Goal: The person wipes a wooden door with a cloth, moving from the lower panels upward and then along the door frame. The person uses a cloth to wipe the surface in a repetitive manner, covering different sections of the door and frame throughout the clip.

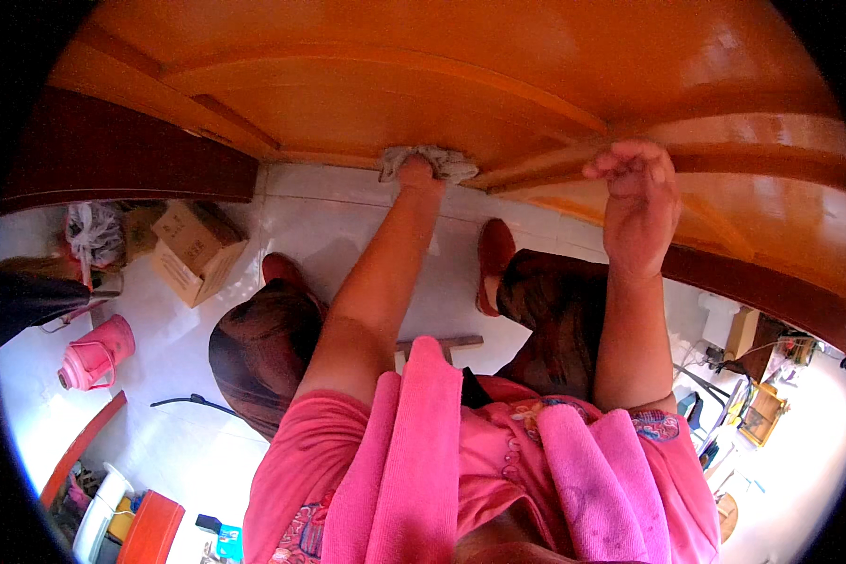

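Note:
My left hand [420,175] reaches forward and down, closed on a crumpled greyish rag [456,167]. The rag is pressed against the bottom edge of an orange-brown varnished wooden panel [395,108], close to the floor; my fingertips are partly hidden in it. Raised at the right, my right hand [641,207] is empty, its fingers loosely bent and apart, in front of the panel's lower moulding. Whether it touches the wood I cannot tell. A pink towel [414,451] hangs down over my chest on both sides.
My shoes stand apart on the pale tiled floor [348,221]. An open cardboard box [197,254] and a pink thermos flask [99,352] are at the left. A dark wooden piece [127,155] juts out there. Assorted items [761,414] lie at the right.

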`<control>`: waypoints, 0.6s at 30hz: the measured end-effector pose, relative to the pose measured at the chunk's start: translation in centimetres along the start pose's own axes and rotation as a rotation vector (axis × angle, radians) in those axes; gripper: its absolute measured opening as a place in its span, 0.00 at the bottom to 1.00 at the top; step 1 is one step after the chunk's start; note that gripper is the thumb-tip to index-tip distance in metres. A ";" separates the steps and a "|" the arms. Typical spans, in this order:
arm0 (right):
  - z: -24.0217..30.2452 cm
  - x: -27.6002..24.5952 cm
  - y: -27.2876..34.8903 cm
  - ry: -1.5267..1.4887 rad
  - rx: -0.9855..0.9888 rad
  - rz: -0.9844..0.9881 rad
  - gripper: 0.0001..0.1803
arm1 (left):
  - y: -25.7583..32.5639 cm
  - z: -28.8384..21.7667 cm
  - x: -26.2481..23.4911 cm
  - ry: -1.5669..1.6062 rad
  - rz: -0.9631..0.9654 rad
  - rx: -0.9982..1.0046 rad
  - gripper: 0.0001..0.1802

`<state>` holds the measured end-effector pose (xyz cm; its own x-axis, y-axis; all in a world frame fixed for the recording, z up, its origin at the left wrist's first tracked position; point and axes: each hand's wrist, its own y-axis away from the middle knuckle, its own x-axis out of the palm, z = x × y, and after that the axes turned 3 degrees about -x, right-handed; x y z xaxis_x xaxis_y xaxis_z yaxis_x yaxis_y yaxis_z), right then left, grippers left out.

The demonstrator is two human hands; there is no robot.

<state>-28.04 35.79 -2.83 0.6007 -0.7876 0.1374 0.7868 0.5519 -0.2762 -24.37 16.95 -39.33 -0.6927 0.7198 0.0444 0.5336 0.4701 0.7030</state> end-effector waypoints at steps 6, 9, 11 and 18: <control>0.7 -0.4 0.1 0.002 -0.011 -0.038 0.18 | 10.0 -7.3 4.1 1.001 0.312 -0.055 0.19; 1.0 -0.4 0.0 -0.020 -0.017 -0.045 0.18 | 15.8 -11.8 5.1 1.113 0.394 -0.003 0.19; 1.1 -0.5 0.1 -0.017 -0.025 -0.052 0.18 | 18.8 -14.1 5.6 1.156 0.388 0.010 0.19; 1.0 -0.7 0.2 -0.017 -0.040 -0.053 0.18 | 15.6 -11.9 6.8 1.060 0.300 -0.069 0.21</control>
<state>-28.20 36.71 -2.05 0.5606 -0.8107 0.1691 0.8118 0.4976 -0.3057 -26.53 23.07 -19.62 -0.6221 -0.0181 0.7827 0.7443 0.2964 0.5984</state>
